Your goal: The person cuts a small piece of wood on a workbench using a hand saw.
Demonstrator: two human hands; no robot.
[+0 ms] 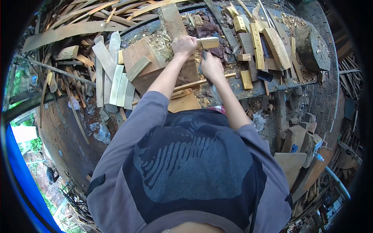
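My left hand (184, 45) is closed in a fist around one end of a pale piece of wood (210, 42), whose thicker end sticks out to the right. Just below that end, my right hand (213, 68) grips a long, thin, dark tool (213, 90). Part of the tool runs down below the fist and is smeared by motion; I cannot tell its kind. Under my left forearm lies a broad wooden block (155, 66). A wide plank (172, 19) reaches away beyond my left hand.
Cut boards (120, 87) lean in a group on the left. To the right are a yellow wooden bar (257, 46), a thick timber piece (276, 48), a dark phone-like object (265, 76) and a log stump (312, 48). Wood chips litter the work surface, and scrap strips (74, 31) pile up behind.
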